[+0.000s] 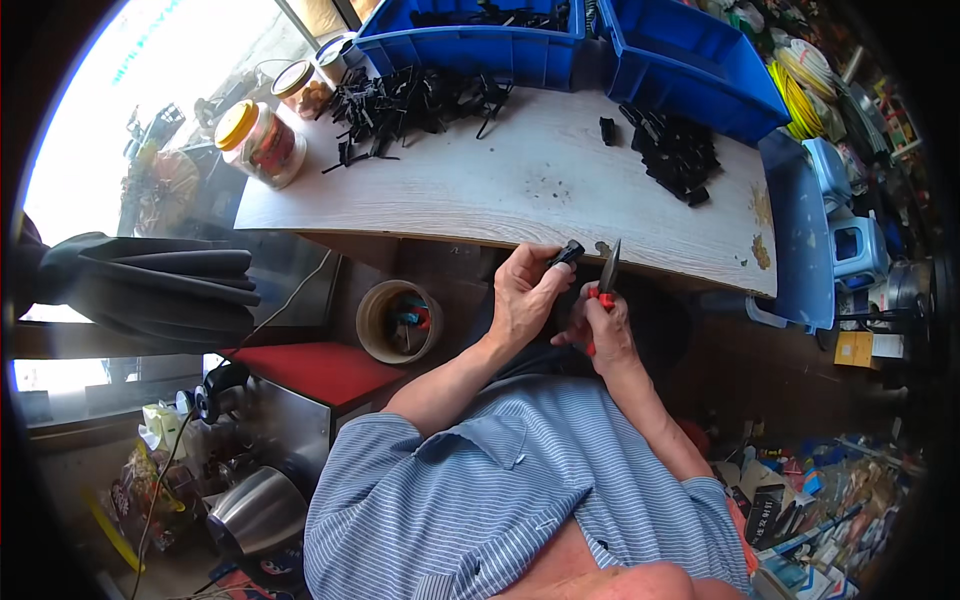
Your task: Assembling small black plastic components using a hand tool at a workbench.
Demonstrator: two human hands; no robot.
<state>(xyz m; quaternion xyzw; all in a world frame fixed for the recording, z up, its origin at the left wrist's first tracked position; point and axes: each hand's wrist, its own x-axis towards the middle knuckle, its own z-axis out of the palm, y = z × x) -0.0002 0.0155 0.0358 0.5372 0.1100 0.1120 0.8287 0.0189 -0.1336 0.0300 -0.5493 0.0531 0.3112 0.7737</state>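
Note:
Between the thumb and fingers of my left hand (524,290) is a small black plastic part (568,253), held just off the table's front edge. My right hand (606,330) grips red-handled pliers (610,275), their dark pointed jaws tipped upward beside the part without touching it. Whether the jaws are fully closed is too small to tell. On the white wooden table (450,190), a heap of black plastic pieces (410,105) lies at the far left, and a smaller pile of black parts (672,155) lies at the right.
Two blue bins (480,50) (690,70) stand along the table's back. Jars (265,150) line its left end. Below the edge, a round bucket (370,320) holds tools. A red-topped cabinet (310,370) and a steel kettle (258,510) are at left; blue stools (858,250) at right.

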